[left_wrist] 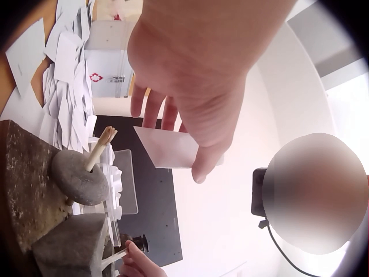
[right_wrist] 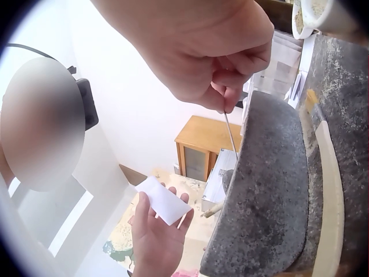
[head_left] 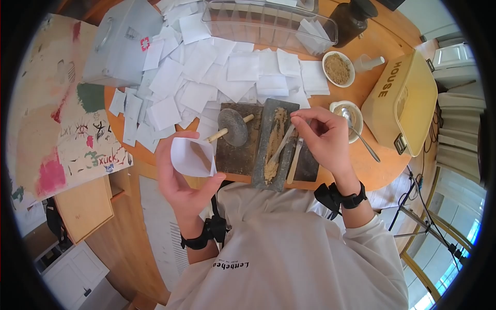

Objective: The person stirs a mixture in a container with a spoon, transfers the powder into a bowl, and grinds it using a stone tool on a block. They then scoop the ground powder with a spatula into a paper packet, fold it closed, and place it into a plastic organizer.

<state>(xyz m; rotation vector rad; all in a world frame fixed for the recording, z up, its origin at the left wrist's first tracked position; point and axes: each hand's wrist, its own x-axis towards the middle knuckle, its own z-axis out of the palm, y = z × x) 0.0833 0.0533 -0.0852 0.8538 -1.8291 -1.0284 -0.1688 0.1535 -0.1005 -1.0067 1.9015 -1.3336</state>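
Observation:
In the head view my left hand [head_left: 192, 200] holds a small white paper packet [head_left: 185, 156] between thumb and fingers. Its mouth gapes, showing brown inside. My right hand [head_left: 329, 138] pinches the end of a slim, pale spatula [head_left: 282, 146], whose other end reaches down into a grey stone trough [head_left: 260, 150]. Brown powder [head_left: 270, 172] lies along the trough's hollow. Left of it, a round stone wheel [head_left: 233, 127] with a wooden axle rests on a dark slab [head_left: 232, 157]. A wooden-handled brush [right_wrist: 330, 190] lies at the trough's right side.
Many white paper packets [head_left: 206, 67] cover the table's back left, before a clear plastic bin [head_left: 248, 23]. At the right stand a bowl of brown powder [head_left: 338, 70], a bowl with a spoon [head_left: 356, 126] and a cream box [head_left: 395, 103]. A grey metal case [head_left: 116, 49] stands at the left.

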